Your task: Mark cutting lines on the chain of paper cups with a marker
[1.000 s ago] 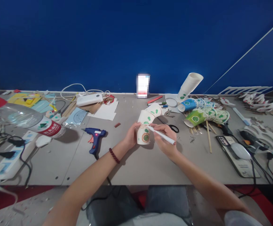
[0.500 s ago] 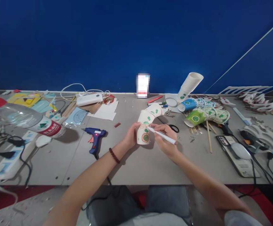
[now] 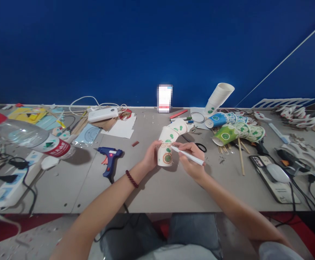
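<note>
A bent chain of white paper cups (image 3: 165,153) with green prints and brown drawn rings lies in front of me. My left hand (image 3: 151,156) is closed on the left side of the nearest cup, steadying it. Between the fingers of my right hand (image 3: 192,157) is a white marker (image 3: 189,156), its tip at the cup's right side near the joint with the cup behind. Brown curved lines show by that joint. Left of my left hand a blue hot glue gun (image 3: 110,159) lies on the table (image 3: 97,196).
Behind the cups lie several markers (image 3: 181,119) and a tape ring (image 3: 198,117). A stack of paper cups (image 3: 220,96) leans at the back right, near painted blue cups (image 3: 219,119) and green cups (image 3: 225,135). A phone (image 3: 272,180) lies right; a plastic bottle (image 3: 32,139) rests left.
The back end of the marker has shifted very slightly to the right with my right hand. My left hand and the cup chain look the same.
</note>
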`<act>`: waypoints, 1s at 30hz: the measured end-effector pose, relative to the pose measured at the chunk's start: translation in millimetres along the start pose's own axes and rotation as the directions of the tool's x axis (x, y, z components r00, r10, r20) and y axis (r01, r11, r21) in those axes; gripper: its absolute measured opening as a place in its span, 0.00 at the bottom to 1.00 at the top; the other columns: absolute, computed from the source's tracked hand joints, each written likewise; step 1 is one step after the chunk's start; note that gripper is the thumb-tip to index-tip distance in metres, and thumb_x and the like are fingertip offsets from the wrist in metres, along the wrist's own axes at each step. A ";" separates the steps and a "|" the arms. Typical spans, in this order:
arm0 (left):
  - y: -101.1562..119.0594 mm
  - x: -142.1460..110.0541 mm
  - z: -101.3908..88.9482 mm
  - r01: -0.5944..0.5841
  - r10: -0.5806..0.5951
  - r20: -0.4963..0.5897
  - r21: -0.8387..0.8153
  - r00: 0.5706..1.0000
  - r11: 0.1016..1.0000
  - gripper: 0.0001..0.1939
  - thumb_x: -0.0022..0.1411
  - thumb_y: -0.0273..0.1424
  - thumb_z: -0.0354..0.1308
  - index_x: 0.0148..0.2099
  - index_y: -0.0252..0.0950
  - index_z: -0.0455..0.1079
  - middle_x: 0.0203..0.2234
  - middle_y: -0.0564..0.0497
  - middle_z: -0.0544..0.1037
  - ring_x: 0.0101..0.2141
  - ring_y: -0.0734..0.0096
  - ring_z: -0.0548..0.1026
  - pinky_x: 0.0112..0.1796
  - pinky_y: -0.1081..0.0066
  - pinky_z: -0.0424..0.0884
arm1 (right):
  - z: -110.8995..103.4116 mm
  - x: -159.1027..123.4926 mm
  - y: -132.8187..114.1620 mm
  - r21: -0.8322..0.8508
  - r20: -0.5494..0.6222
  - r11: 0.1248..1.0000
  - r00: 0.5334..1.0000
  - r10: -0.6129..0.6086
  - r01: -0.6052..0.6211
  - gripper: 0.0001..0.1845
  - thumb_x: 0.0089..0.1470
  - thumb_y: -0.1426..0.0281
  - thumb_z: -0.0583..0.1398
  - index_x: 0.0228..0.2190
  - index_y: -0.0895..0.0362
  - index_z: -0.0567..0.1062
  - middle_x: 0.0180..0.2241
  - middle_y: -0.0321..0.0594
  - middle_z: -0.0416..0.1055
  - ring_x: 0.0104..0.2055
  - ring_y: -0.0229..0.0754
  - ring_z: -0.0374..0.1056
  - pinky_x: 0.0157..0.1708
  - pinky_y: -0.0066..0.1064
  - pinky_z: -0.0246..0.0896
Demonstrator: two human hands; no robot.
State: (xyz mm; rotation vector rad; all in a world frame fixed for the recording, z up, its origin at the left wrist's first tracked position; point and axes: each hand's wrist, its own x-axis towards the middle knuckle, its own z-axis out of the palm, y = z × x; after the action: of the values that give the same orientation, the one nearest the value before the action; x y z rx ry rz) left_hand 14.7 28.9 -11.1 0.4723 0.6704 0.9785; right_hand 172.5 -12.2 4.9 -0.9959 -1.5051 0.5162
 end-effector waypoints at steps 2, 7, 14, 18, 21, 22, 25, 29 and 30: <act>0.5 -0.3 0.1 0.006 -0.006 0.001 -0.002 1.000 1.000 0.17 0.50 0.38 0.63 0.39 0.30 0.75 0.31 0.44 0.80 0.30 0.61 0.76 0.36 0.63 0.68 | -0.2 -0.1 0.4 0.001 -0.005 1.000 1.000 0.002 -0.002 0.03 0.54 0.71 0.60 0.30 0.52 0.69 0.27 0.37 0.74 0.42 0.53 0.80 0.34 0.36 0.74; 1.6 -2.0 1.9 0.019 -0.018 -0.023 0.020 1.000 1.000 0.18 0.49 0.38 0.63 0.39 0.30 0.75 0.31 0.44 0.81 0.31 0.60 0.76 0.36 0.63 0.67 | -0.5 0.2 1.4 -0.001 -0.018 1.000 1.000 -0.013 0.013 0.04 0.52 0.73 0.60 0.30 0.52 0.70 0.27 0.35 0.74 0.41 0.52 0.80 0.33 0.35 0.73; 1.7 -1.7 3.8 -0.003 0.004 -0.035 0.029 0.999 1.000 0.17 0.48 0.38 0.63 0.38 0.31 0.75 0.30 0.45 0.81 0.30 0.61 0.75 0.36 0.64 0.68 | 0.7 0.8 0.3 0.009 -0.030 1.000 1.000 -0.001 0.001 0.03 0.55 0.69 0.61 0.30 0.52 0.70 0.30 0.38 0.78 0.40 0.51 0.80 0.35 0.37 0.75; 2.2 -2.3 3.8 -0.002 0.002 -0.019 0.028 1.000 1.000 0.17 0.48 0.38 0.63 0.38 0.30 0.75 0.31 0.44 0.81 0.30 0.61 0.76 0.35 0.64 0.68 | 1.1 0.7 0.5 0.001 -0.043 1.000 0.999 -0.006 0.006 0.03 0.55 0.68 0.61 0.30 0.52 0.70 0.29 0.38 0.77 0.40 0.51 0.80 0.34 0.37 0.75; 2.4 -2.5 3.2 0.008 -0.008 0.002 0.030 1.000 1.000 0.17 0.49 0.38 0.62 0.38 0.30 0.75 0.31 0.44 0.81 0.30 0.60 0.76 0.36 0.64 0.68 | 0.6 0.5 0.8 0.009 -0.046 1.000 0.999 0.003 -0.003 0.03 0.55 0.68 0.61 0.31 0.52 0.70 0.29 0.38 0.77 0.40 0.51 0.80 0.34 0.37 0.75; 2.2 -2.4 2.9 0.010 -0.011 0.008 0.028 1.000 1.000 0.17 0.49 0.38 0.62 0.38 0.30 0.75 0.30 0.44 0.81 0.30 0.60 0.76 0.36 0.64 0.68 | 0.4 0.5 0.9 0.019 -0.040 1.000 0.999 0.008 -0.007 0.04 0.55 0.67 0.61 0.31 0.52 0.70 0.30 0.38 0.77 0.40 0.51 0.80 0.35 0.38 0.75; 1.3 -1.5 1.9 0.008 -0.008 0.002 0.014 1.000 1.000 0.17 0.49 0.37 0.62 0.38 0.30 0.75 0.29 0.45 0.80 0.29 0.61 0.75 0.35 0.63 0.68 | -0.5 0.6 1.4 0.061 -0.012 0.998 1.000 0.005 -0.004 0.07 0.56 0.64 0.62 0.31 0.52 0.70 0.30 0.38 0.78 0.40 0.52 0.80 0.36 0.40 0.75; 0.5 -1.0 1.1 0.008 -0.008 -0.004 0.013 1.000 1.000 0.17 0.50 0.38 0.63 0.39 0.30 0.75 0.31 0.44 0.81 0.30 0.60 0.76 0.36 0.63 0.68 | -0.8 0.2 2.9 0.056 -0.006 0.998 1.000 -0.007 0.007 0.07 0.57 0.63 0.61 0.30 0.52 0.70 0.28 0.38 0.77 0.41 0.52 0.80 0.37 0.41 0.75; 0.4 -1.1 1.0 0.008 -0.008 0.000 0.015 1.000 1.000 0.18 0.50 0.38 0.63 0.39 0.30 0.75 0.31 0.44 0.81 0.31 0.60 0.76 0.36 0.63 0.68 | -0.6 0.0 3.4 0.052 -0.004 0.999 1.000 -0.007 0.007 0.07 0.57 0.63 0.61 0.31 0.52 0.70 0.28 0.38 0.77 0.41 0.52 0.80 0.37 0.41 0.75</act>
State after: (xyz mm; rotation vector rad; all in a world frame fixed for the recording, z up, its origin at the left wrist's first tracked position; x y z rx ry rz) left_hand 14.8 28.1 -9.7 0.4831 0.6794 0.9666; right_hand 174.1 -10.6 2.3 -0.9501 -1.4838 0.5452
